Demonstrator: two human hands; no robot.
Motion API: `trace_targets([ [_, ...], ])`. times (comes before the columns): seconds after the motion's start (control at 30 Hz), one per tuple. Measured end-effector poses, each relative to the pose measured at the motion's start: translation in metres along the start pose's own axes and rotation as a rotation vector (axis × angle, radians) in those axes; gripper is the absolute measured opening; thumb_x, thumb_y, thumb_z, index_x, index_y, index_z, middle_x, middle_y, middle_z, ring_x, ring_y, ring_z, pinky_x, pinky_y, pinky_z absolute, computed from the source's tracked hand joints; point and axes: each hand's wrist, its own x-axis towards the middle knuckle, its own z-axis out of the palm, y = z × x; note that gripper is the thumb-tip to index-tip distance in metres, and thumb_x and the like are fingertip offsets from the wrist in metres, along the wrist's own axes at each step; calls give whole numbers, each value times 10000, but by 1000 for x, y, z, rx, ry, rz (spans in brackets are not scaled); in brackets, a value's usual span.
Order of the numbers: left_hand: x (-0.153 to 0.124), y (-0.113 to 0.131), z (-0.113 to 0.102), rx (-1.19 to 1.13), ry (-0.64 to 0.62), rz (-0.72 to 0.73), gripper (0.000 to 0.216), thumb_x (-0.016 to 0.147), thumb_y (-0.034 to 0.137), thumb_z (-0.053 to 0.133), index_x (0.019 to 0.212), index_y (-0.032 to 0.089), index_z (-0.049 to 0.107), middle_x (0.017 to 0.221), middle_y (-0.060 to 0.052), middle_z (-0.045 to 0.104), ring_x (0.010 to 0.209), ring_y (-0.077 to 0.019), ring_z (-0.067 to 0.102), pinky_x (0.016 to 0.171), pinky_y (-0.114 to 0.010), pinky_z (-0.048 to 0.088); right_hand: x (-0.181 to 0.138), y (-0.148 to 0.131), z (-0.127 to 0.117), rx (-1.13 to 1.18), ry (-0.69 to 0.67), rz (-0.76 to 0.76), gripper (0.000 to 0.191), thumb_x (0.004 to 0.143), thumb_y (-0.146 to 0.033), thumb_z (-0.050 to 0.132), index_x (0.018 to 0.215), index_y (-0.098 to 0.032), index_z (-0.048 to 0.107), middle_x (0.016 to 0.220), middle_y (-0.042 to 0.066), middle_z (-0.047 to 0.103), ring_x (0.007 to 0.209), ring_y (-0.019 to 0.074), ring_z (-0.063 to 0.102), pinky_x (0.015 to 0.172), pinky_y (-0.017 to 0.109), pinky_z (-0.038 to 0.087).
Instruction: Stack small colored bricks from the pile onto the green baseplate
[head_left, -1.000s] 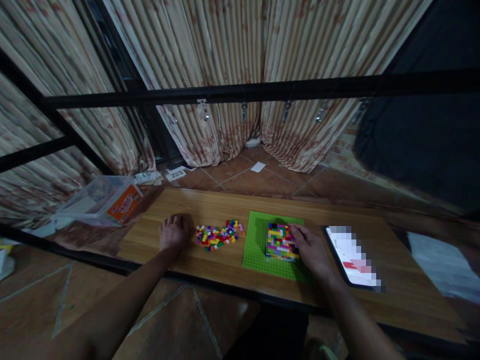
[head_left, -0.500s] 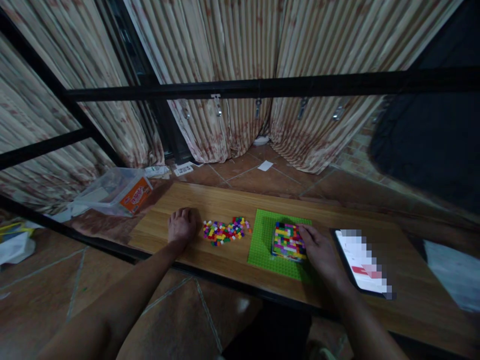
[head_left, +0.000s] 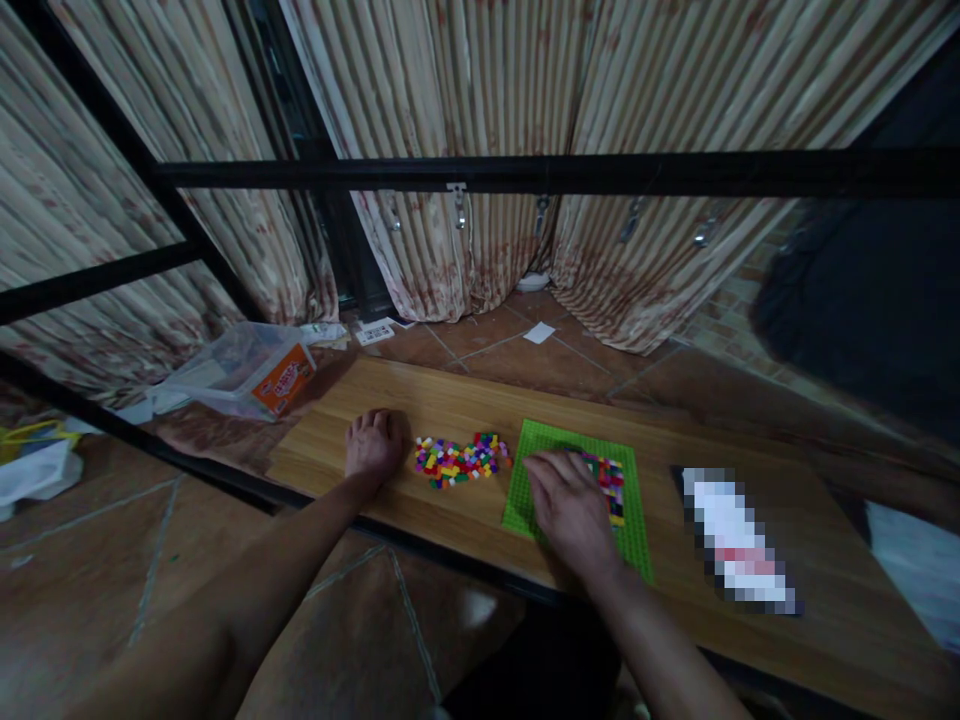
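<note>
A square of many-coloured toy bricks [head_left: 613, 490] stands on the green baseplate [head_left: 637, 545], its left part hidden under my right hand [head_left: 574, 505]. The fingers of that hand are bent and held together, with their tips past the left side of the brick square. Anything between them is out of sight. My left hand [head_left: 373, 445] rests on the wooden table, fingers curled in and nothing visible in them. Between it and the baseplate lies a loose pile of small coloured bricks [head_left: 459, 460].
A phone [head_left: 735, 540], partly blurred, lies on the table [head_left: 442, 385] to the right. Behind the table's left end, a clear plastic box [head_left: 240, 370] with an orange label sits on the floor. A black rail with clips [head_left: 510, 175] crosses before the curtains.
My right hand has gone from the right edge of the brick square to its left part, now covering it. My left hand stays in place. The view has shifted slightly.
</note>
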Motion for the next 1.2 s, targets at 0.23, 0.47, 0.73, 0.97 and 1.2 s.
trace_targets([
  [0.23, 1, -2, 1, -10, -3, 9, 386, 923, 321, 387, 1195, 157, 608, 1254, -131, 622, 1152, -307, 526, 979, -454, 408, 19, -25, 35, -178, -317, 182, 474, 893, -30, 371, 1273, -169, 618, 1099, 110, 675, 994, 221, 582, 866, 309, 470],
  [0.47, -1, -1, 1, 0, 7, 7, 383, 936, 336, 371, 1184, 170, 611, 1244, -125, 628, 1145, -300, 535, 974, -440, 411, 30, -27, 50, -242, -454, 296, 455, 925, -58, 334, 1286, -127, 603, 1120, 148, 673, 1039, 228, 598, 894, 319, 464],
  [0.73, -1, -1, 0, 7, 2, 7, 376, 918, 314, 394, 1190, 171, 609, 1244, -130, 627, 1152, -293, 534, 980, -436, 412, 32, -24, 51, -229, -481, 329, 444, 946, -89, 337, 1297, -156, 601, 1169, 123, 678, 1048, 220, 625, 910, 308, 469],
  [0.97, 1, -1, 0, 11, -5, 11, 406, 921, 336, 376, 1209, 159, 601, 1258, -130, 622, 1141, -309, 533, 981, -449, 409, 19, -28, 34, 112, -266, 250, 337, 965, -131, 380, 1101, -204, 679, 1224, 88, 672, 1055, 172, 650, 861, 269, 506],
  [1.2, 3, -1, -1, 2, -19, 10, 417, 912, 337, 376, 1225, 170, 596, 1284, -130, 611, 1169, -311, 523, 1000, -452, 397, 3, -1, -3, 554, 25, 409, 186, 904, -248, 539, 885, -219, 722, 863, 37, 694, 818, 168, 656, 755, 295, 514],
])
